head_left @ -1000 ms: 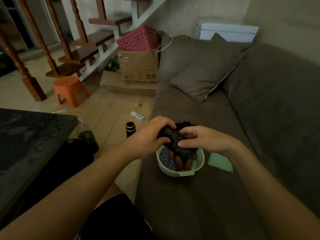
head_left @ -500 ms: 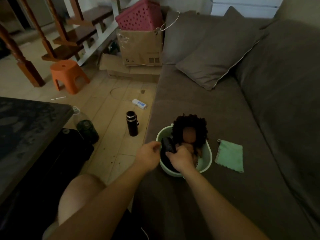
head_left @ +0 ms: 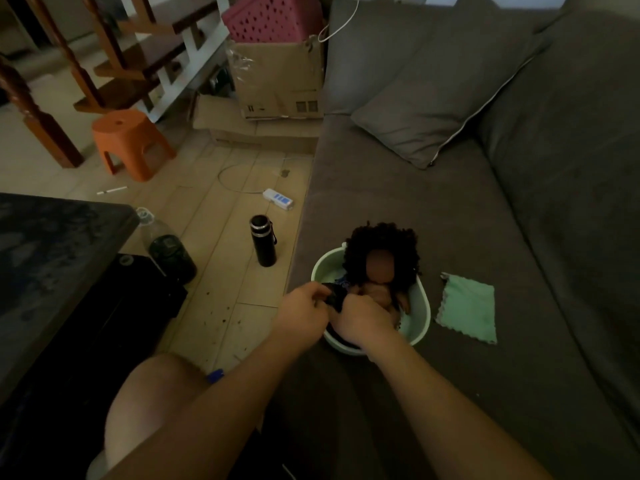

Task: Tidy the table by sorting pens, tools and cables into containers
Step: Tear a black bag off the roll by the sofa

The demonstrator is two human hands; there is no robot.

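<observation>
i am pinching a small dark item (head_left: 334, 299) with both hands just over the near-left rim of a pale green basin (head_left: 420, 318), low in the centre of the frame. my left hand (head_left: 304, 313) is curling its fingers and thumb onto the item's left end. my right hand (head_left: 363, 318) is closing round its right end, knuckles up, and the two hands are nearly touching. the item is looking like soft black fabric, though in this dim light i cannot tell what it is. the basin is sitting on the seat of a grey sofa (head_left: 398, 188), and a doll (head_left: 381, 251) with thick dark curly hair is lying in it, head towards the far rim. a mint green cloth (head_left: 467, 311) is lying flat on the seat just right of the basin, not touching it. a grey cushion (head_left: 443, 98) is leaning against the sofa back in the upper right. on the wooden floor left of the sofa a black flask (head_left: 263, 245) is standing upright, with a white power strip (head_left: 278, 199) and its looping cable (head_left: 242, 191) lying above it in the frame. a white pen (head_left: 111, 190) is lying on the floor at centre left, near an orange stool (head_left: 130, 143). a dark table (head_left: 52, 258) is filling the left edge, with a plastic bottle (head_left: 169, 251) standing just beside its corner.
</observation>
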